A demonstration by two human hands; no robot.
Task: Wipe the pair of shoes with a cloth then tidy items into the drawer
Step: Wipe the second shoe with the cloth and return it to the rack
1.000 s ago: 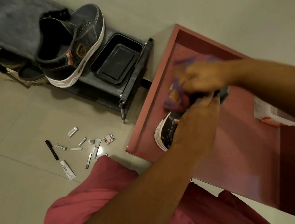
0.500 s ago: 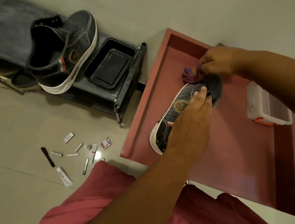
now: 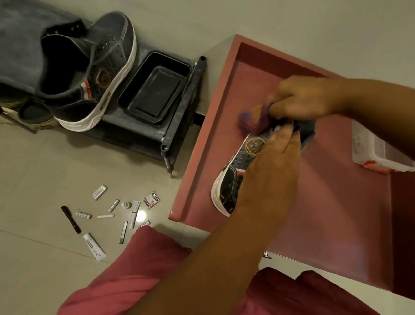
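A dark grey shoe [image 3: 230, 182] with a white sole lies in the open red drawer [image 3: 201, 157]. My left hand [image 3: 276, 162] grips that shoe from above, its fingers at the shoe's collar. My right hand [image 3: 301, 97] holds a purple cloth [image 3: 253, 120] against the shoe's far end. The second shoe [image 3: 100, 73] of the pair stands on its side on the dark shoe rack [image 3: 1, 41] at the left. Several small tubes, sachets and a black pen [image 3: 70, 219] lie scattered on the tiled floor.
A black plastic tray [image 3: 155, 89] sits on the rack beside the second shoe. A clear plastic box [image 3: 375, 151] with an orange latch stands in the drawer at the right. My red-clothed knees [image 3: 126, 275] fill the bottom of the view.
My right hand has moved the cloth along the shoe's far end, first up, then back down and left. The view has shifted a little. My left hand stays on the shoe.
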